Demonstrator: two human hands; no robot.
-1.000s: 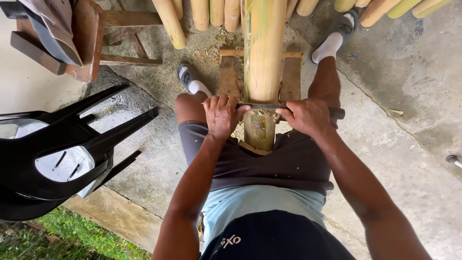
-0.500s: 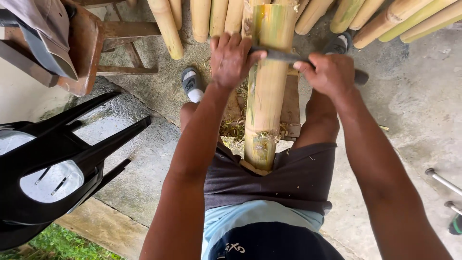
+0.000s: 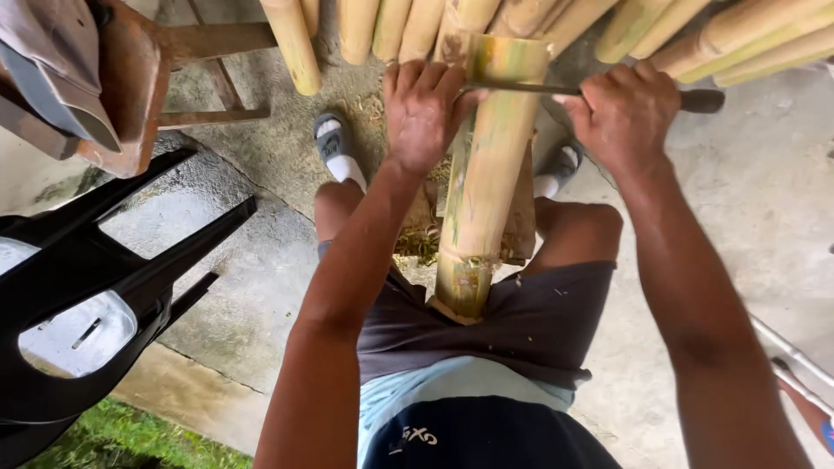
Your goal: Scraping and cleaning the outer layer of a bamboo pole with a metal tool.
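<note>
A thick bamboo pole runs from between my knees up and away, its near cut end resting against my lap. A long dark blade lies across the pole near its far end. My left hand grips the blade's left end at the pole's left edge. My right hand is closed around the blade's dark handle on the right side. A low wooden block sits under the pole, with shavings scattered on the concrete beside it.
Several peeled bamboo poles lie across the top. An overturned black plastic chair is at left, and a worn wooden stool stands at the upper left. Metal rods lie at the right edge. Grass shows at the bottom left.
Both hands and the blade have moved from the pole's near end, by my lap, up along it to its far end.
</note>
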